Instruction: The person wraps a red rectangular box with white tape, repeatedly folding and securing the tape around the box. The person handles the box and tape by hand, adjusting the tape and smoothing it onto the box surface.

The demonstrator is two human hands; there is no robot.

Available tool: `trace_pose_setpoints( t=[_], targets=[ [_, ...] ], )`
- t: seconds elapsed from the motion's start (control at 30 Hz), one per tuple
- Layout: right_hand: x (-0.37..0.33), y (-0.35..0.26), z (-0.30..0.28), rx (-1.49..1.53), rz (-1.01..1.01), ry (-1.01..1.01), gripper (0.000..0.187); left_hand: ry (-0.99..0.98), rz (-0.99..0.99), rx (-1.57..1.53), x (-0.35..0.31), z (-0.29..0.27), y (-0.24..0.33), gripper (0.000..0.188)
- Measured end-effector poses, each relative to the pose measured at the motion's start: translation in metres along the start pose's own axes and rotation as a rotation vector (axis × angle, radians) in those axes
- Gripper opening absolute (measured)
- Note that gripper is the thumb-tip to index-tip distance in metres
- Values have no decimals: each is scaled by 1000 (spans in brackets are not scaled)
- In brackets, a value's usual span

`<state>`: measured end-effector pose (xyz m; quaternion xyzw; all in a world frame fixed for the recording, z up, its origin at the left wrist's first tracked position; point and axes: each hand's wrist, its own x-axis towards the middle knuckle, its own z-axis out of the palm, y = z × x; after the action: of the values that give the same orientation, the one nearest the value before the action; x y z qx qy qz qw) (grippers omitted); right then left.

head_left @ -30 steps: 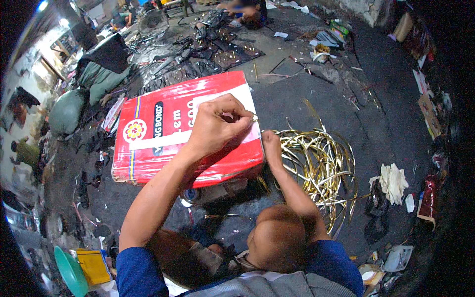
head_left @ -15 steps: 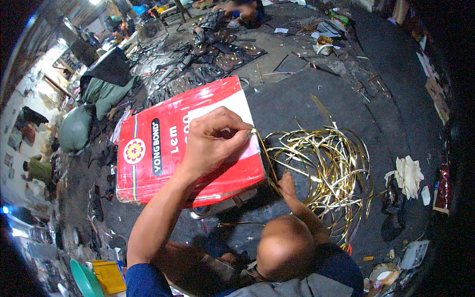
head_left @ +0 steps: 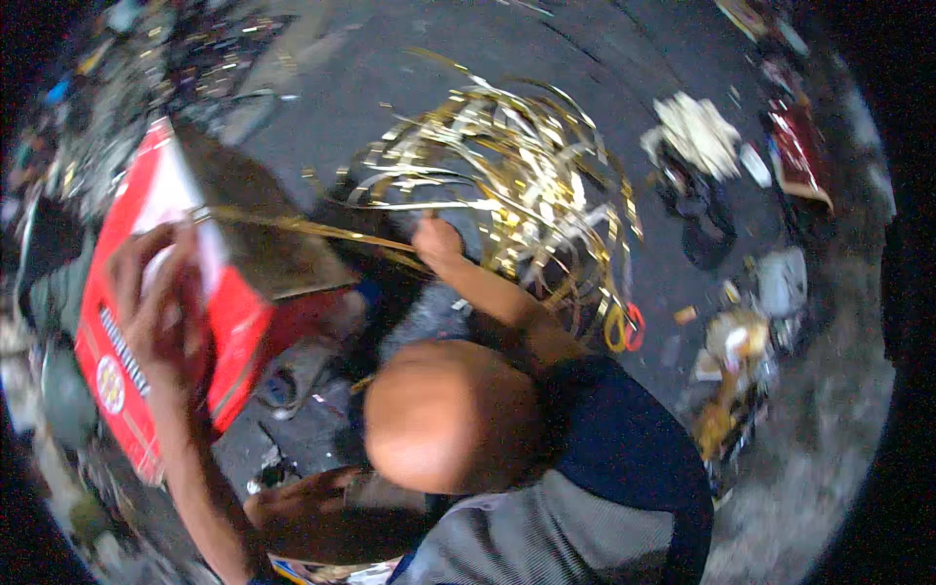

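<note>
A red and white carton (head_left: 244,341) stands tilted at my left, its brown side facing right. My left hand (head_left: 161,302) lies over its printed top face, the fingers bent and smeared by motion. From the carton's edge close to those fingertips, a flat gold strip (head_left: 302,226) stretches right toward my right hand (head_left: 439,242). That hand is closed around the strip, beside a large tangled heap of shiny gold strips (head_left: 526,156). Blur hides whether my left fingers pinch the strip's end.
Off-white crumpled cloth (head_left: 694,135) lies on the dark floor to the right, near a dark red glossy packet (head_left: 801,156). A pale plastic container (head_left: 780,281) sits among scraps lower right. Yellow and red loops (head_left: 624,327) lie at the heap's near end.
My view has swung right, so the carton and heap now appear farther left. My left hand remains at the carton. The strip now shows stretched between the carton's edge and my right hand.
</note>
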<state>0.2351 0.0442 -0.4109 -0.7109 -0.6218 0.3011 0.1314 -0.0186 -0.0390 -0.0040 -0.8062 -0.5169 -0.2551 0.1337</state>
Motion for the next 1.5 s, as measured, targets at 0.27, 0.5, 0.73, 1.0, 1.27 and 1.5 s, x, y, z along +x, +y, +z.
trace_pose_setpoints(
  t=[0.27, 0.5, 0.73, 1.0, 1.27, 1.5],
  targets=[
    [-7, 28, -29, 159, 272, 114, 39, -60, -85, -146, 13, -4, 4, 41],
    [-97, 43, -135, 840, -147, 561, 21, 71, -60, -61, -11, -15, 32, 49],
    [-221, 368, -187, 570, 78, 785, 12, -42, -531, -464, -115, -6, 153, 18],
    [-230, 135, -335, 752, -161, 947, 20, -1426, -699, -314, -284, 89, 229, 62],
    [-342, -91, -332, 833, -828, 456, 15, -764, -1022, -493, -292, 184, 244, 52],
    [-362, -83, -267, 612, -635, -97, 17, -574, -1445, -598, -273, 230, 265, 36]
  ],
)
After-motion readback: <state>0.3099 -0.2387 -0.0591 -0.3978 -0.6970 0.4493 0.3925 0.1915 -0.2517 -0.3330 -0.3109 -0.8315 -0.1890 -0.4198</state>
